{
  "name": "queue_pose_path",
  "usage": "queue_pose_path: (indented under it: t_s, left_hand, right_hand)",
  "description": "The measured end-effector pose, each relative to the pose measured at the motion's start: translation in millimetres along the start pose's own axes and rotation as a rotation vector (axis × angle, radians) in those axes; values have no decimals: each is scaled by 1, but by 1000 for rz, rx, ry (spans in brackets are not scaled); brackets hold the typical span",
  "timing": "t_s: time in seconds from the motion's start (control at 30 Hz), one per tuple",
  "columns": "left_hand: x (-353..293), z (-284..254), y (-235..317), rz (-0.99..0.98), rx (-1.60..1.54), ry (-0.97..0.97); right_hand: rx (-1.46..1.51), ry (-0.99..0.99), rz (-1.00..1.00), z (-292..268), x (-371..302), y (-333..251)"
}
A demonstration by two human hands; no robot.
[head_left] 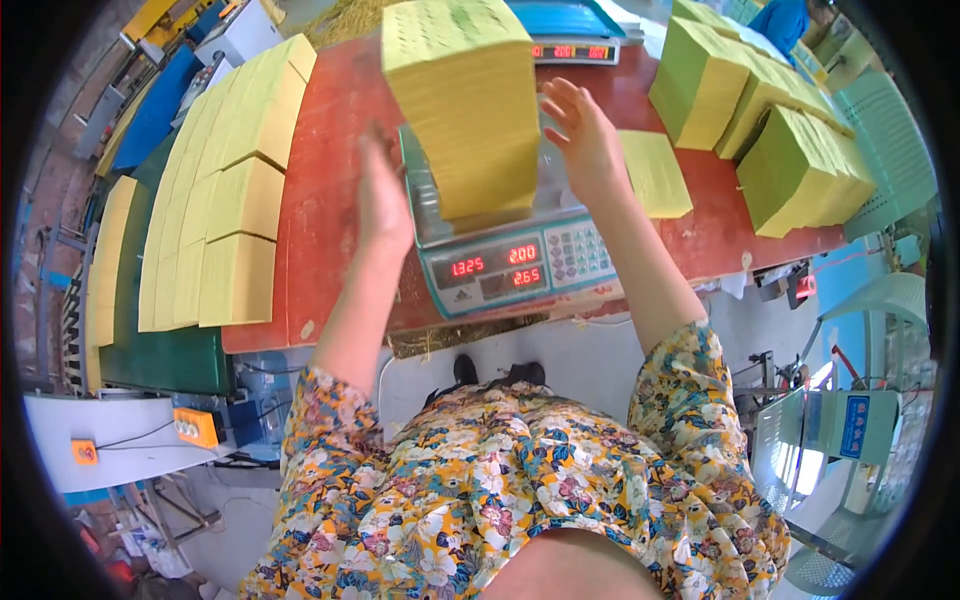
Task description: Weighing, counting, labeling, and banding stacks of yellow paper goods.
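A tall stack of yellow paper stands on the metal plate of a teal digital scale whose red digits are lit. My left hand is raised to the left of the stack, its fingers stretched upward and slightly blurred, with a gap to the paper. On the other side, my right hand is held open, fingers apart and curving toward the stack without touching it. Neither hand holds anything. Just right of my right wrist lies a low pile of yellow paper.
The red table carries long rows of yellow paper stacks at left and more blocks at right. Behind the tall stack is a second scale. Green chairs stand right; a person in blue is far right.
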State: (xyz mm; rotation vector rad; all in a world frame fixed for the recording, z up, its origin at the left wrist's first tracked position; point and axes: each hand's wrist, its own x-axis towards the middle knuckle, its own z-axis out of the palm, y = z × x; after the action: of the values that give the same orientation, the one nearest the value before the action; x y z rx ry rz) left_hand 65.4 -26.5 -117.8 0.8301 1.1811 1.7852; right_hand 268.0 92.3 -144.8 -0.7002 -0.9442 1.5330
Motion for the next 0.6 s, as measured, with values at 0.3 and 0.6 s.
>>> queue_pose_path:
  t_s: [0.3,0.6]
  left_hand:
    - [-138,-108,15,-72,204,383]
    - [-138,-65,15,22,252,311]
  right_hand:
    - [88,-129,286,-99,-170,-19]
    - [160,-80,390,-113,-201,-5]
